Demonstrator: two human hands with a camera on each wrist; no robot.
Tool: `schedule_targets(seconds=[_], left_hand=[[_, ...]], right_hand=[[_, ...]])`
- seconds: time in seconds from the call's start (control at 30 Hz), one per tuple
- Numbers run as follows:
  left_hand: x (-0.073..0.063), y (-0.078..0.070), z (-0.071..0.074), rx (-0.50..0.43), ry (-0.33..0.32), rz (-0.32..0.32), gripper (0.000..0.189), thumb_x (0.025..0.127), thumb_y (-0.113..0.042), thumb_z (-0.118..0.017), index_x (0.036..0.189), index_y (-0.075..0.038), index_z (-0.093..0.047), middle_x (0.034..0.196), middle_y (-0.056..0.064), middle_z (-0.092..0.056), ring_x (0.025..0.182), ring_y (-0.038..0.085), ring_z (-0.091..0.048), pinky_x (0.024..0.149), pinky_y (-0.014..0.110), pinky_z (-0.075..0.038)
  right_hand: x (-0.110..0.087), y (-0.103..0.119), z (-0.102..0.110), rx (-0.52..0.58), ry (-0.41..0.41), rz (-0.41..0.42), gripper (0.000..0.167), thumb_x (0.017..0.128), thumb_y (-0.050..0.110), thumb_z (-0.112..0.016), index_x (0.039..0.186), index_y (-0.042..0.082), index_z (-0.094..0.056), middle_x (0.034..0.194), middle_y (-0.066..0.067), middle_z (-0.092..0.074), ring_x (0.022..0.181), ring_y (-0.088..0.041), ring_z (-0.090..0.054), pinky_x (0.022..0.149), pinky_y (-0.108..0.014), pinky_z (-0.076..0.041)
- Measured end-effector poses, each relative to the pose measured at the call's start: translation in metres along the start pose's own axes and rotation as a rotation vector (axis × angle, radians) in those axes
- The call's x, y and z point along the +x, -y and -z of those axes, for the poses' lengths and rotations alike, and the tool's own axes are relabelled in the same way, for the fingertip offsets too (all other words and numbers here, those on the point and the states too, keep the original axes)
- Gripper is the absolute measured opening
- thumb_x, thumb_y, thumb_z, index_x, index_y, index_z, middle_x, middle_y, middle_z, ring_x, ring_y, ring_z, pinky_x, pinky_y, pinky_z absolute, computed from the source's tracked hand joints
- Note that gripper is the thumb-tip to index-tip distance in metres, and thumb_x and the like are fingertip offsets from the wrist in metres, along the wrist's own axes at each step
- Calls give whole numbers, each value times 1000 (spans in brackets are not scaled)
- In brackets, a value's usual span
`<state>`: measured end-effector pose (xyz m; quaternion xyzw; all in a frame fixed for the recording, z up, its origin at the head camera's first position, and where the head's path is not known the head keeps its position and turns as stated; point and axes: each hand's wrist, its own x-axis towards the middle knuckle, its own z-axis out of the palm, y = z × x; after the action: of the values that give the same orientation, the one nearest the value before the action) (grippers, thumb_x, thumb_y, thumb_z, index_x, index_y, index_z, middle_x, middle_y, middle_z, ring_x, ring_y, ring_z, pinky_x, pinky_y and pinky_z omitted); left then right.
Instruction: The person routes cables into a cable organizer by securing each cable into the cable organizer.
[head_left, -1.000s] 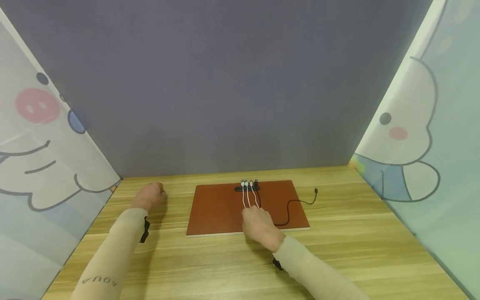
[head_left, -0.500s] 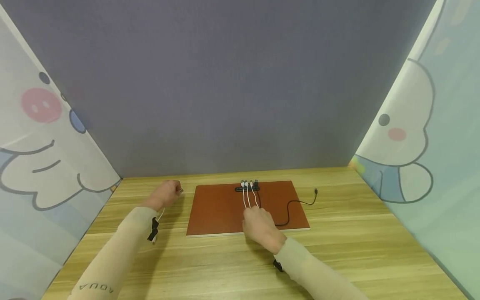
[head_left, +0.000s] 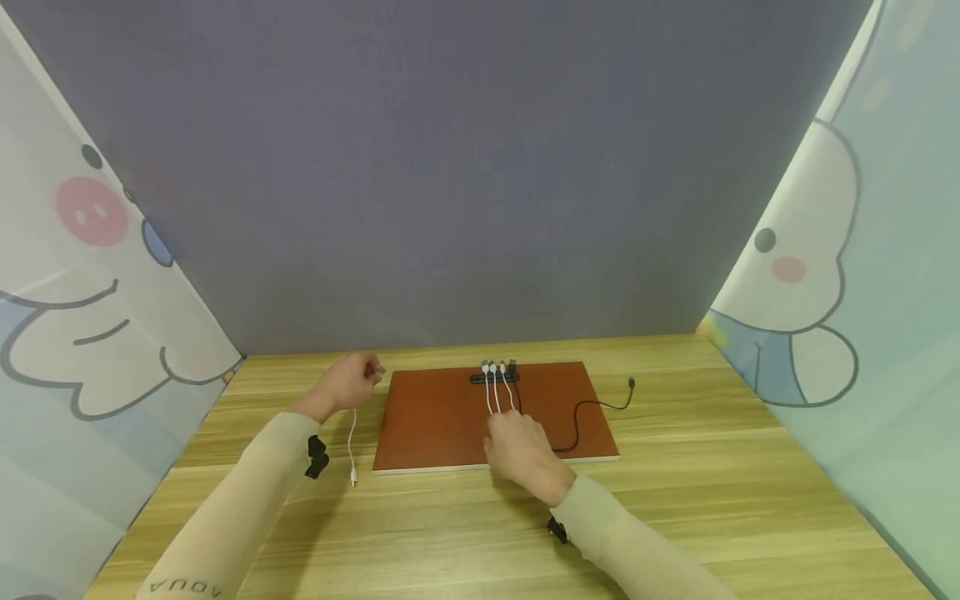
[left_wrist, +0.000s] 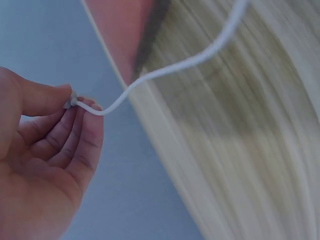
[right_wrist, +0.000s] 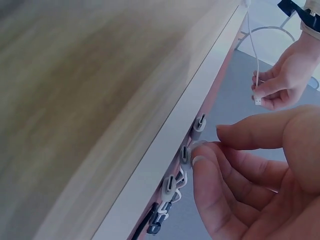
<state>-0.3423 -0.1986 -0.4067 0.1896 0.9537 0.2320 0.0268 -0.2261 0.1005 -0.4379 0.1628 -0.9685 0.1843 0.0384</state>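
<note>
My left hand (head_left: 348,382) is raised left of the red-brown board, pinching a white USB cable (left_wrist: 175,66) at its USB-A plug (right_wrist: 257,101). The cable's other end, with a small plug (head_left: 353,477), dangles below. My right hand (head_left: 521,450) lies at the board's front edge, over the lower ends of the white cables (head_left: 496,396). In the right wrist view its fingers are loosely curled, with fingertips beside small white plugs (right_wrist: 185,156); I see nothing held. The upper plugs stand in a black cable holder (head_left: 480,378) on the board.
The red-brown board (head_left: 431,425) lies on the wooden table (head_left: 420,533). A black cable (head_left: 577,417) runs from under my right hand across the board to the table at right. A grey panel (head_left: 480,183) rises behind, with cartoon-printed sheets (head_left: 795,233) at both sides.
My left hand has moved right towards the board, carrying the white USB cable, whose free end now hangs in full view. My right hand has barely moved.
</note>
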Motion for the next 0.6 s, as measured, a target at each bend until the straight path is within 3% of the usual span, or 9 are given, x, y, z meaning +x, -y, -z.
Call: schedule_targets(seconds=[0.2,0.43,0.6], left_hand=[[0,-14,2,-24,-63,-40,16,100,-9,-57,109,3,-64,90,9,-66,72,20,-57,67,39,-49],[-1,-32,6,-52,-85,-64,16,99,-11,-58,108,1,-64,93,10,-68,73,20,-59,69,41,-50],[-1,-43,7,-114,-109,-75,16,99,-14,-58,107,-2,-66,95,9,-68,78,20,-61,72,41,-51]], right_hand=[[1,1,2,11,10,2,17,96,12,-68,80,8,-64,58,3,-47,44,-8,-37,39,-23,-32],[2,2,4,84,8,35,26,97,11,-67,72,13,-60,56,6,-47,44,-6,-37,42,-24,-32],[3,2,6,177,21,42,11,97,12,-68,86,9,-71,69,5,-61,46,-5,-45,45,-23,-38]])
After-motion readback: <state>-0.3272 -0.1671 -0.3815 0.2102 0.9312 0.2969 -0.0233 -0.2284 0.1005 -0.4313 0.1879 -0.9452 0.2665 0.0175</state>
